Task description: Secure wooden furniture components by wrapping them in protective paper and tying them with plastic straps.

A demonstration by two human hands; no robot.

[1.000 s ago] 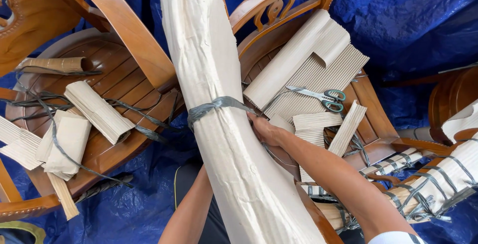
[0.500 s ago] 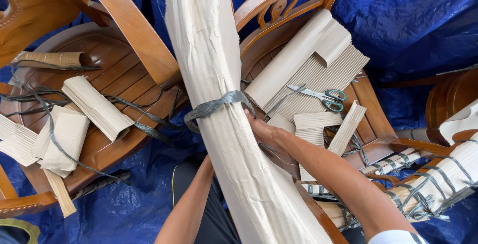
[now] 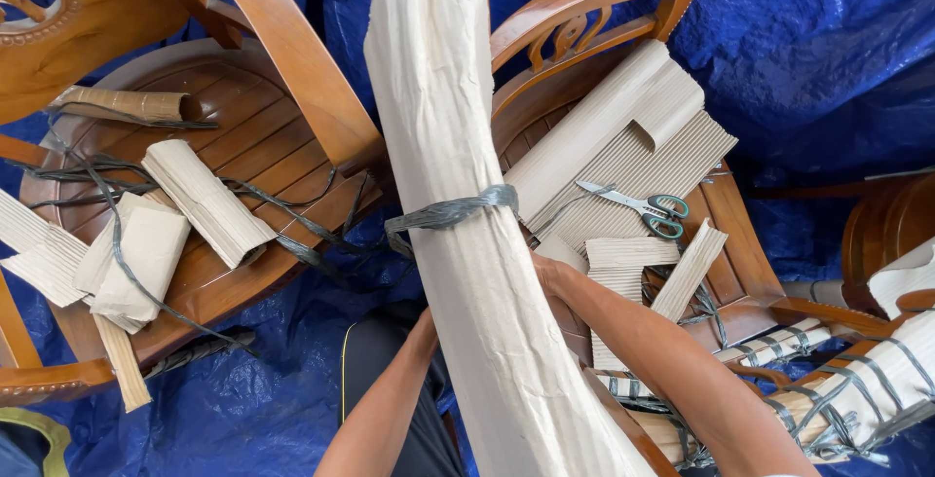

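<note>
Centrally: cardboard-wrapped chair part, tied with grey strap

I am pressing my right hand [image 3: 550,273] against the right edge of the long cardboard-wrapped piece [image 3: 458,243], just below its grey plastic strap [image 3: 448,214]. My left hand [image 3: 426,326] is reaching behind it; whether those fingers are closing on anything cannot be told. Scissors [image 3: 638,206] are lying on corrugated sheets [image 3: 623,146] atop the right wooden chair [image 3: 721,224].

A furniture workshop's packing area: carved wooden chairs [image 3: 292,78] stand on a blue tarpaulin [image 3: 808,58], their seats strewn with corrugated cardboard sheets [image 3: 623,146], rolled offcuts [image 3: 209,202], grey plastic strapping [image 3: 448,212] and scissors [image 3: 638,206], just beyond the fingers [image 3: 545,268] gripping a cardboard-wrapped piece [image 3: 467,243].
</note>
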